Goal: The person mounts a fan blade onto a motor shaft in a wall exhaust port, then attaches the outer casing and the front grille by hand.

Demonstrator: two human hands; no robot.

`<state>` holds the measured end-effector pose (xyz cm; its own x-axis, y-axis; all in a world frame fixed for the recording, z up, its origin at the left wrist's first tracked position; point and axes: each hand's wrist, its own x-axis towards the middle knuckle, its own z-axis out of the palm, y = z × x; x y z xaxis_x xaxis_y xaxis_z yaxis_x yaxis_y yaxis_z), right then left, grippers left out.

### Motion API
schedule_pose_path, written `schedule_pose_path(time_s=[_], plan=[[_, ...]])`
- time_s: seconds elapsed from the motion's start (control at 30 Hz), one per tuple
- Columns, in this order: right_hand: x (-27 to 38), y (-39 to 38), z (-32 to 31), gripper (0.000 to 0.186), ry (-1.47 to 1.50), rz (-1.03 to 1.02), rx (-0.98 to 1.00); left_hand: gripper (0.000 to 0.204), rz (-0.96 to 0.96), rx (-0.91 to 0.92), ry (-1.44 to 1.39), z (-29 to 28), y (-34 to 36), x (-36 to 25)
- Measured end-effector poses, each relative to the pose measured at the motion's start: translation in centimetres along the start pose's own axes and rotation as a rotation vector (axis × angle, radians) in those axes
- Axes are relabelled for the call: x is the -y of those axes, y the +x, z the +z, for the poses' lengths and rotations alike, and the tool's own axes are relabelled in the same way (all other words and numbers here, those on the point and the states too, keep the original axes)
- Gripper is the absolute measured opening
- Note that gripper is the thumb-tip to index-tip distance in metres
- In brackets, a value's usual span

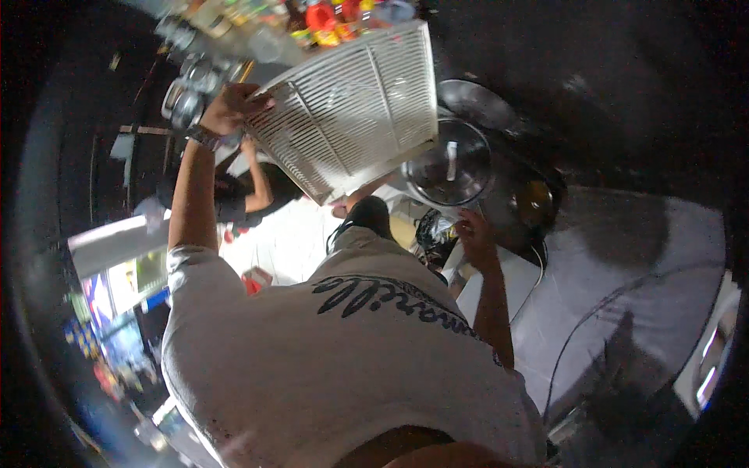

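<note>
My left hand, raised at the upper left, is closed on the near-left edge of a white slatted panel. The panel is tilted, with rows of narrow slots and a few cross ribs. On the right, my right hand is lower, its fingers loosely apart with nothing visible in them. Just beyond it lies a round, clear, rimmed lid or bowl; I cannot tell which. A dark, shiny bag-like bundle is beside that hand.
Behind the panel are several colourful packages and clear glass or plastic containers. Another person's bent arm shows below my left hand. A dark round pan or lid stands at the back. A cable crosses the grey surface at right.
</note>
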<state>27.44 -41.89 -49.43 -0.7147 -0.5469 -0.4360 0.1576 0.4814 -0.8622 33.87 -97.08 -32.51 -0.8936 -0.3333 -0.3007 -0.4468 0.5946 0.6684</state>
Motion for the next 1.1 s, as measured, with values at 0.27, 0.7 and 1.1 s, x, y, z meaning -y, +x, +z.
schedule_pose_path(time_s=[0.27,0.7,1.1], plan=[[-1.2,-5.1,-2.3,0.096,0.169,-0.245,-0.682,0.038,0.272,0.191,-0.589,8.5,5.1,-15.5],[5.9,-22.8,-15.2,0.063,-0.637,-0.307,-1.492,0.054,0.096,1.061,-0.868,29.1,7.5,-27.8],[27.9,-28.8,-19.9,0.049,-0.299,-0.118,-1.409,0.093,0.196,1.256,-0.951,29.9,9.8,-36.4]])
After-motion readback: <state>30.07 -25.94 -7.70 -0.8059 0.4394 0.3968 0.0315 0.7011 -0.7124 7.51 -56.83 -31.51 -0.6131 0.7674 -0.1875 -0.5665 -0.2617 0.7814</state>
